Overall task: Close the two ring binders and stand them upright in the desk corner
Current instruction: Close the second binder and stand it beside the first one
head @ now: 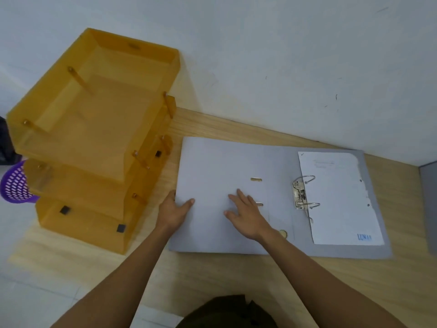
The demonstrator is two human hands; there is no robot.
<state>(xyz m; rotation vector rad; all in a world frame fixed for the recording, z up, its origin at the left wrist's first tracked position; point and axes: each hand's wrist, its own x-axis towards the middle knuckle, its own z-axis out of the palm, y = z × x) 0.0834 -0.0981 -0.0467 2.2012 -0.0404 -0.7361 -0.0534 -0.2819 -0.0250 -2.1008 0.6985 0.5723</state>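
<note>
A grey ring binder (212, 166) lies open and flat on the wooden desk (212, 275). Its metal ring mechanism (301, 195) stands at the spine, with a torn white sheet (338, 197) on the right half. My left hand (176, 209) grips the left edge of the left cover, thumb on top and fingers under the edge. My right hand (246, 215) rests flat, fingers spread, on the same cover near its two slots. A second grey binder (429, 204) shows only as a strip at the right frame edge.
An amber stacked letter tray (94, 138) stands on the desk just left of the binder, close to my left hand. The white wall (283, 67) runs along the desk's far edge. A purple perforated basket (14, 183) sits beyond the desk at left.
</note>
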